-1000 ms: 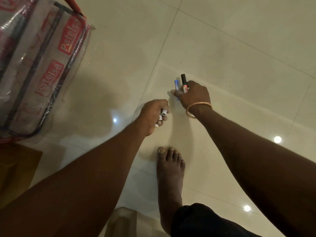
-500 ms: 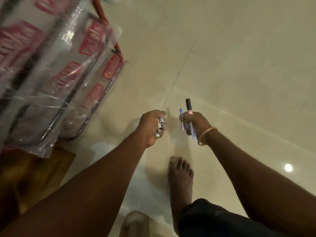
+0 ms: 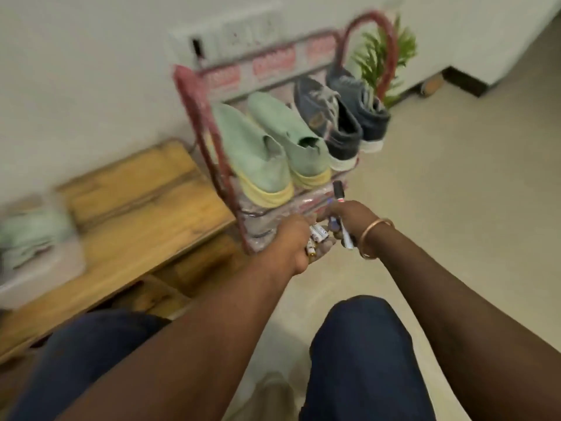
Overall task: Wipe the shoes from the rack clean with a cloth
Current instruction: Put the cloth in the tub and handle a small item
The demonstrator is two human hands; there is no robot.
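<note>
A red shoe rack (image 3: 194, 95) wrapped in clear plastic stands against the wall. On its top shelf sit a pair of mint green shoes (image 3: 258, 147) and a pair of dark blue sneakers (image 3: 340, 117). My left hand (image 3: 291, 241) grips several small batteries (image 3: 317, 235) just in front of the rack's lower edge. My right hand (image 3: 346, 217), with a bangle at the wrist, holds a black marker and a blue pen (image 3: 341, 220). A folded pale green cloth (image 3: 30, 235) lies at the far left. The whole view is blurred.
A low wooden bench (image 3: 142, 205) runs along the wall left of the rack, with a white box (image 3: 42, 275) under the cloth. A green plant (image 3: 382, 56) stands behind the rack. My knees in dark trousers fill the bottom. Open tiled floor lies to the right.
The view has swung up from the floor to the rack and wall. Both hands have risen from the tiles, still holding the batteries and the pens, and now sit before the rack.
</note>
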